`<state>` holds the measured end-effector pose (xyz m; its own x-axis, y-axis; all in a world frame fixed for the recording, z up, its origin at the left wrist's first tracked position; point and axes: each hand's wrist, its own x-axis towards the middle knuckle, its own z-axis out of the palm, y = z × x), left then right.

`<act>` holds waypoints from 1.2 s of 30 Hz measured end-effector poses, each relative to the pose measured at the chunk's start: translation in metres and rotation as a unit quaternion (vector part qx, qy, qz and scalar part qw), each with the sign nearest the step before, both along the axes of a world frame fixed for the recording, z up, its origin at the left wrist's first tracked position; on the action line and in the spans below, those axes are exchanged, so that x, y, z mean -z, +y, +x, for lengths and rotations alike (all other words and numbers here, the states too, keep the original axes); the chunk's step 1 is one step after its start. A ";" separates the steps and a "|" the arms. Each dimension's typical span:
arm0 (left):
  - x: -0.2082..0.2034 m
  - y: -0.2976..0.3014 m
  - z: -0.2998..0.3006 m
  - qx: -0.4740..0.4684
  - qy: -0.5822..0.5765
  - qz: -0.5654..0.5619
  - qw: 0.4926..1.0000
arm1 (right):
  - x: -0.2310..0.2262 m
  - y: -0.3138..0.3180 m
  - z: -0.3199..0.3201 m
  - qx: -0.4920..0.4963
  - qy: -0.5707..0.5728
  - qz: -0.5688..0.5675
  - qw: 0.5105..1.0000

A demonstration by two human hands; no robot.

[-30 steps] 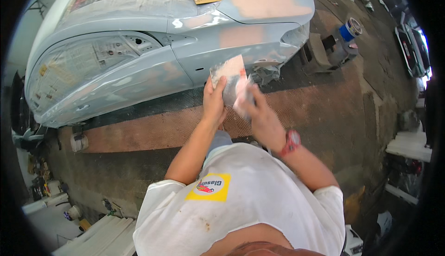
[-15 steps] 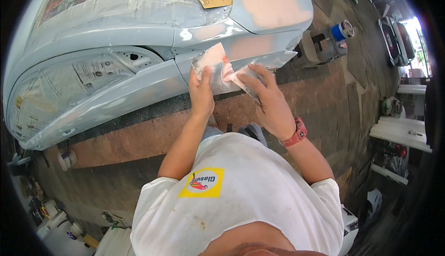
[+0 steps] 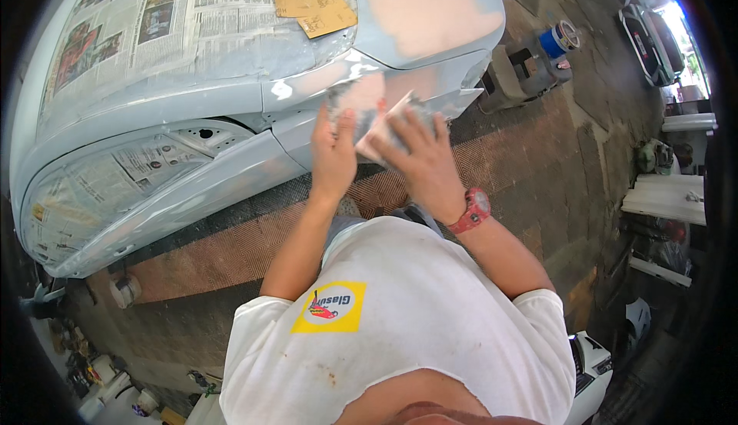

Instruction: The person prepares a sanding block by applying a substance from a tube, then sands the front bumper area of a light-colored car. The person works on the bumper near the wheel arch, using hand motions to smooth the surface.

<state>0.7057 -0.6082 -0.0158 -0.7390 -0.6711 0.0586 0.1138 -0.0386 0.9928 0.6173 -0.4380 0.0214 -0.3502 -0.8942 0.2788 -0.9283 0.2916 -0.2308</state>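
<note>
In front of the car body (image 3: 296,142), my left hand (image 3: 334,160) grips a flat plate (image 3: 361,96) smeared with pale pink body filler, its thumb on the upper face. A small patch of stronger red shows near the plate's right edge. My right hand (image 3: 424,170), with a red watch on its wrist, holds a flat filler spreader (image 3: 370,143) coated in the same paste. The fingers lie across the spreader's back, and it overlaps the plate. Motion blurs both tools, so where they touch is hard to make out.
Newspaper (image 3: 223,2) masks the car's glass, with sheets of brown sandpaper (image 3: 317,6) on it. Pink filler patches (image 3: 434,17) mark the grey bodywork. Right of the car, a blue-banded tin (image 3: 560,39) rests by a grey stand. A white tub (image 3: 125,291) is on the floor at left.
My right hand has moved left and turned, bringing the spreader over the plate. The plate has tilted slightly in my left hand. The head view has shifted a little.
</note>
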 end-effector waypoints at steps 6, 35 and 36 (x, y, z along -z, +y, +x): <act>0.005 0.005 -0.026 -0.157 0.105 0.127 0.974 | -0.028 0.041 -0.037 -0.091 -0.026 0.060 0.994; -0.014 0.138 -0.118 -0.038 -0.027 0.049 0.998 | -0.019 0.143 -0.189 0.072 -0.218 -0.109 0.967; -0.015 0.142 -0.114 -0.011 -0.035 0.021 0.999 | -0.019 0.140 -0.185 0.061 -0.120 -0.132 0.982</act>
<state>0.5916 -0.4661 -0.0007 -0.7255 -0.6879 -0.0207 0.0458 -0.0783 0.9959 0.4327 -0.2983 0.0401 -0.5348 -0.7489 0.3914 -0.7994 0.2984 -0.5214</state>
